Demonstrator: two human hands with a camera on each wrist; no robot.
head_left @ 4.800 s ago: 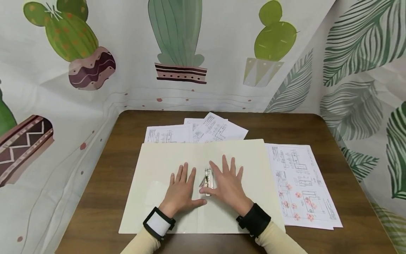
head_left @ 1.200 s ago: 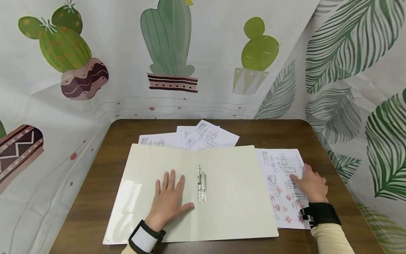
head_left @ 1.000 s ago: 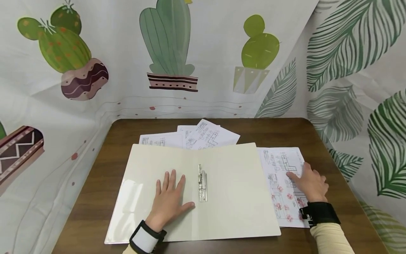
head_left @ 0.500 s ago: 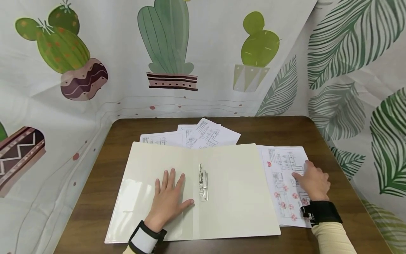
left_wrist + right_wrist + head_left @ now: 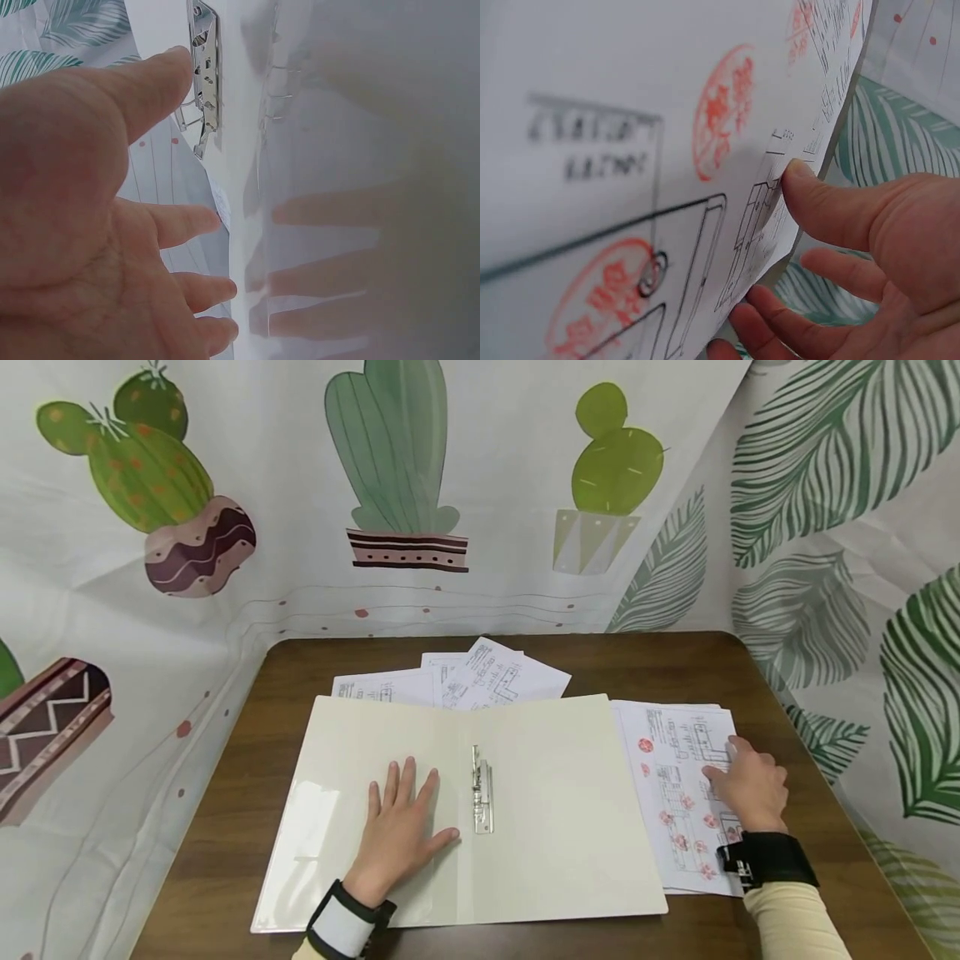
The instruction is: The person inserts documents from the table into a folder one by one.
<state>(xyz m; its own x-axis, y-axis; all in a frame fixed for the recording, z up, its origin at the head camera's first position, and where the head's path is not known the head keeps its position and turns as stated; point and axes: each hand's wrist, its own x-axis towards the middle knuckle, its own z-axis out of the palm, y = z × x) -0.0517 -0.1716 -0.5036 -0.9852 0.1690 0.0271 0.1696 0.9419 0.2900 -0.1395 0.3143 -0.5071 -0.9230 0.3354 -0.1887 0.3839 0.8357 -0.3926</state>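
Note:
A cream binder (image 5: 555, 827) lies spread flat on the table, with a metal clip (image 5: 482, 793) fixed beside its spine. My left hand (image 5: 401, 839) rests on the binder's left cover, fingers spread; the left wrist view shows its thumb near the clip (image 5: 204, 75). At the binder's right edge lies a printed drawing sheet (image 5: 686, 827) with red round stamps. My right hand (image 5: 750, 785) pinches this sheet's right edge. In the right wrist view the thumb presses on the face of the sheet (image 5: 630, 195), and the other fingers are behind its edge.
Several more drawing sheets (image 5: 506, 677) lie overlapping behind the binder. At least one other sheet shows under the stamped one. A brown wooden table (image 5: 637, 660) carries everything, with a patterned cloth (image 5: 525, 485) hanging behind and to the sides.
Both hands were at the metal clip earlier. My right hand then went to the stamped sheet, which has slid a little right, showing more stamps. The left hand stays on the cover.

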